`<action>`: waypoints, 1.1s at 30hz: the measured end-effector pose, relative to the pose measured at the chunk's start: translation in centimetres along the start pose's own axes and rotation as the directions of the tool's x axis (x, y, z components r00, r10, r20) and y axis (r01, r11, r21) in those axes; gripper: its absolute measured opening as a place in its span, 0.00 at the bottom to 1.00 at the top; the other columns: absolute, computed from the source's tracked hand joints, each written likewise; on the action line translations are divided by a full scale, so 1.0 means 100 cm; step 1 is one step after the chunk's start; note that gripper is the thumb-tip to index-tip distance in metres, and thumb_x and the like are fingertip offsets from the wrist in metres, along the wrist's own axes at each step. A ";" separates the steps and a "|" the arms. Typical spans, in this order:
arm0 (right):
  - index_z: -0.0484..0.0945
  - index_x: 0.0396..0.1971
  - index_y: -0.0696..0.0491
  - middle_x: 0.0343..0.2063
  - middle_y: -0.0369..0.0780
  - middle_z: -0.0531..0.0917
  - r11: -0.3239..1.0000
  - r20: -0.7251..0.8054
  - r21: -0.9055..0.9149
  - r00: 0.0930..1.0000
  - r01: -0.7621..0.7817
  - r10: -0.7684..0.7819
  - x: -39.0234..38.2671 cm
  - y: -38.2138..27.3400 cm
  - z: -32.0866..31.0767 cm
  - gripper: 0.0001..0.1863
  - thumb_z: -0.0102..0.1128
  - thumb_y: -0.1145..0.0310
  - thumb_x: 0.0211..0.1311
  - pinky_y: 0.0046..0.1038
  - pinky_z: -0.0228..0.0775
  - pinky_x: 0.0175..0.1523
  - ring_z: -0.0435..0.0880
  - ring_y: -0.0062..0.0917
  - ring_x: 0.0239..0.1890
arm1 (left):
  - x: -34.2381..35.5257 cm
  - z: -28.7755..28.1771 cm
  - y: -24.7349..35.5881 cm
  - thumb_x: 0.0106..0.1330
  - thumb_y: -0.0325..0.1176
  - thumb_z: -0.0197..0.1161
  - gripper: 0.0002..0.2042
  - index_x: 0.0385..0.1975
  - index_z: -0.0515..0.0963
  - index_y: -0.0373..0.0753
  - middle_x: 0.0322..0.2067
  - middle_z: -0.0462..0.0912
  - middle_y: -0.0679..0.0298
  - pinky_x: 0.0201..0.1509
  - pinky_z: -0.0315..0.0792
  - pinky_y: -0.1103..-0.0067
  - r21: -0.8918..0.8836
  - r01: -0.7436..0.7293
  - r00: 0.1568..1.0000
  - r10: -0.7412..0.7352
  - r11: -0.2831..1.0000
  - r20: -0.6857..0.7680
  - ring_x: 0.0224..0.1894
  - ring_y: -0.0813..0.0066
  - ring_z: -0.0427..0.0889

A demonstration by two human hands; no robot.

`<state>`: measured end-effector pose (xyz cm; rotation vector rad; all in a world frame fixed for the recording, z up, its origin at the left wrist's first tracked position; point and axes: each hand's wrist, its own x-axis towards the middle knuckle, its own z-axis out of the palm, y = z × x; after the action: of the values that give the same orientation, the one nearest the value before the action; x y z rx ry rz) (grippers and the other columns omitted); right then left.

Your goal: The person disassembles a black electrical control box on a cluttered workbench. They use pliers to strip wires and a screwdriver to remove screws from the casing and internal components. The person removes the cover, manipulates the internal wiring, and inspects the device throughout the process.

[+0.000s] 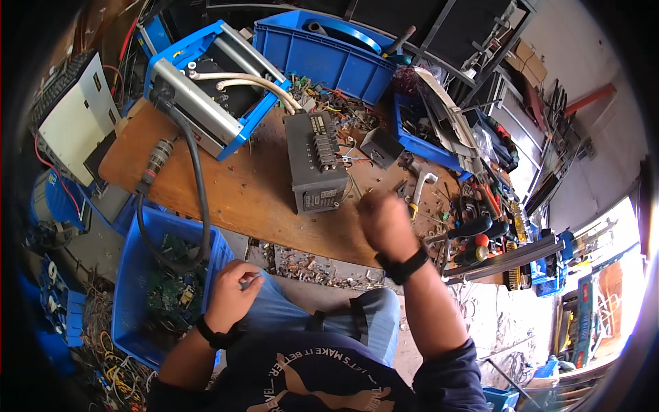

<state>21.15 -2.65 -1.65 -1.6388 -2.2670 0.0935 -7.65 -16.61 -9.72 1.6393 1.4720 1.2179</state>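
Note:
My left hand (233,292) rests at my left thigh, fingers loosely curled with nothing visible in them. My right hand (381,220) is over the wooden bench (247,192), right of a dark metal box (309,182) with a terminal strip on top. Its fingers are curled and partly blurred; what they hold, if anything, is hidden. Just beyond it lie a silver-grey wrench-like tool (422,182) and pliers (401,189). A small dark box (381,147) sits behind. Pale cables run from the metal box to a blue-and-silver framed unit (195,103), which has a thick black cable.
A blue bin of circuit boards (165,288) stands at my left, below a cylindrical connector (154,161). A white-panelled unit (75,123) is further left. Blue crates (322,62) and scattered scrap cover the bench's back. Tools (480,233) and metal strips crowd the right side.

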 end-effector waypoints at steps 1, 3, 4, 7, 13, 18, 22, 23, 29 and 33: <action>0.81 0.40 0.58 0.32 0.49 0.84 0.995 -0.222 0.101 0.975 0.014 0.009 0.012 0.005 -0.010 0.14 0.61 0.73 0.52 0.37 0.76 0.41 0.84 0.43 0.32 | 0.005 0.001 0.005 0.56 0.23 0.67 0.08 0.34 0.77 0.32 0.29 0.77 0.58 0.35 0.70 0.77 0.013 -0.024 0.999 0.024 1.000 0.032 0.30 0.68 0.77; 0.83 0.42 0.59 0.30 0.48 0.86 0.944 -0.391 0.330 0.905 -0.029 0.165 0.022 0.008 -0.028 0.14 0.63 0.73 0.54 0.33 0.77 0.43 0.86 0.36 0.34 | 0.017 0.009 0.024 0.57 0.24 0.67 0.13 0.41 0.76 0.33 0.35 0.77 0.56 0.39 0.72 0.76 -0.005 -0.040 0.999 0.040 0.999 0.000 0.35 0.66 0.78; 0.83 0.41 0.59 0.31 0.49 0.85 0.934 -0.371 0.356 0.913 -0.026 0.167 0.021 0.010 -0.024 0.14 0.63 0.72 0.54 0.34 0.77 0.43 0.86 0.39 0.34 | 0.025 0.014 0.033 0.57 0.24 0.67 0.16 0.45 0.75 0.33 0.38 0.78 0.55 0.41 0.72 0.75 -0.015 -0.050 0.999 0.050 0.999 -0.018 0.38 0.65 0.78; 0.82 0.39 0.61 0.33 0.52 0.85 0.845 -0.170 0.531 0.969 -0.062 0.178 0.003 0.003 -0.003 0.15 0.64 0.68 0.55 0.37 0.76 0.44 0.85 0.43 0.37 | 0.048 0.030 0.045 0.61 0.30 0.67 0.26 0.59 0.67 0.34 0.53 0.73 0.49 0.52 0.73 0.72 -0.033 -0.118 0.985 0.113 0.992 -0.130 0.51 0.57 0.77; 0.81 0.38 0.61 0.31 0.54 0.83 0.851 -0.129 0.516 0.973 -0.098 0.191 -0.001 -0.022 0.036 0.16 0.67 0.64 0.54 0.39 0.75 0.43 0.84 0.48 0.36 | 0.085 0.077 0.030 0.71 0.36 0.57 0.34 0.70 0.48 0.28 0.47 0.82 0.48 0.56 0.70 0.75 -0.153 -0.001 0.999 -0.004 0.988 -0.033 0.51 0.67 0.80; 0.81 0.35 0.59 0.32 0.54 0.83 0.925 -0.164 0.368 0.973 -0.091 0.161 0.004 -0.042 0.028 0.16 0.67 0.61 0.54 0.43 0.74 0.42 0.82 0.50 0.36 | 0.089 0.095 0.024 0.68 0.34 0.58 0.34 0.69 0.49 0.27 0.59 0.70 0.39 0.66 0.62 0.66 -0.033 -0.026 0.998 0.024 0.999 -0.057 0.63 0.48 0.69; 0.80 0.34 0.59 0.31 0.53 0.83 0.960 -0.214 0.277 0.976 0.032 0.030 0.011 -0.037 0.032 0.18 0.66 0.58 0.54 0.45 0.73 0.40 0.82 0.49 0.35 | 0.082 0.093 0.040 0.62 0.30 0.58 0.36 0.68 0.49 0.24 0.61 0.63 0.33 0.69 0.57 0.63 0.033 0.064 0.996 -0.062 0.997 -0.066 0.66 0.40 0.63; 0.80 0.30 0.60 0.29 0.53 0.83 0.979 -0.196 0.200 0.981 0.035 0.006 0.013 -0.035 0.029 0.18 0.66 0.57 0.55 0.45 0.73 0.39 0.82 0.48 0.33 | 0.082 0.096 0.048 0.61 0.29 0.58 0.37 0.67 0.48 0.22 0.62 0.60 0.32 0.71 0.55 0.62 0.056 0.063 0.995 -0.058 0.996 -0.080 0.67 0.40 0.60; 0.78 0.19 0.59 0.21 0.51 0.80 0.945 -0.228 0.192 0.949 0.265 -0.219 0.024 -0.026 0.033 0.22 0.68 0.53 0.53 0.44 0.71 0.34 0.80 0.48 0.28 | 0.096 0.105 0.047 0.50 0.25 0.58 0.39 0.64 0.51 0.18 0.59 0.62 0.33 0.71 0.53 0.63 -0.118 0.050 0.969 -0.077 0.992 -0.235 0.64 0.39 0.61; 0.78 0.20 0.58 0.21 0.50 0.80 0.901 -0.209 0.178 0.910 0.395 -0.357 0.039 -0.042 0.019 0.20 0.67 0.53 0.54 0.43 0.71 0.35 0.80 0.47 0.28 | 0.109 0.100 0.016 0.52 0.19 0.52 0.34 0.64 0.55 0.28 0.53 0.73 0.51 0.56 0.70 0.72 -0.243 -0.015 0.960 -0.054 0.970 -0.274 0.53 0.63 0.75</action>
<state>15.70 -0.18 -1.46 -1.0338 -2.3020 0.0958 1.69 -5.02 -9.70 1.3273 1.4299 1.6014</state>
